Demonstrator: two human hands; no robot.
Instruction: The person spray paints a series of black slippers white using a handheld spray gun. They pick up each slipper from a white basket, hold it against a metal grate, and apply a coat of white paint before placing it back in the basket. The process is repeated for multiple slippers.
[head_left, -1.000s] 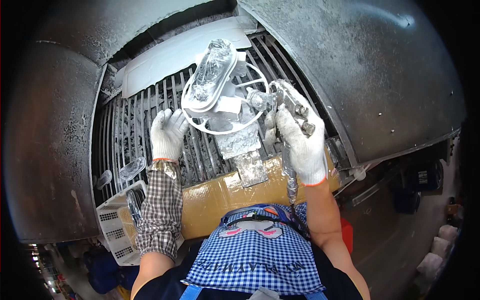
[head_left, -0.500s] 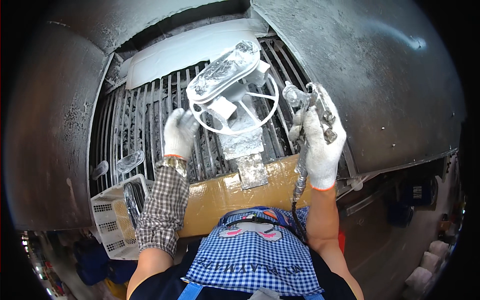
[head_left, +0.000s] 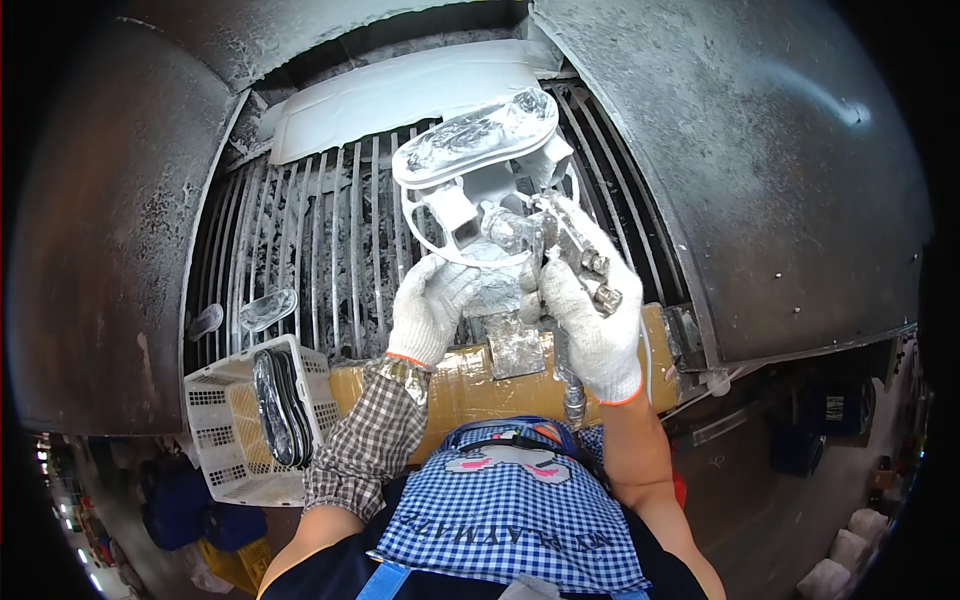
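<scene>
above slats [head_left: 356, 245], left hand [head_left: 428, 305] curls half open by wheel [head_left: 490, 264], right hand [head_left: 598, 325] grips sprayer [head_left: 540, 238].

Head-worn fisheye view, facing down, near above left hand [head_left: 432, 305] and right hand [head_left: 600, 335]

2 forearms [head_left: 637, 445] forward, left fingers [head_left: 458, 284] near curled right fingers [head_left: 530, 290]

My left hand [head_left: 425, 310] and right hand [head_left: 597, 325] in white knit gloves with orange edging [head_left: 410, 360], left forearm in a checked sleeve cover [head_left: 365, 425], blue-and-white gingham apron [head_left: 515, 510], pink-touched cartoon motif [head_left: 490, 463], dark lettering [head_left: 465, 535], blue straps [head_left: 383, 582], dark shirt [head_left: 668, 545].
</scene>
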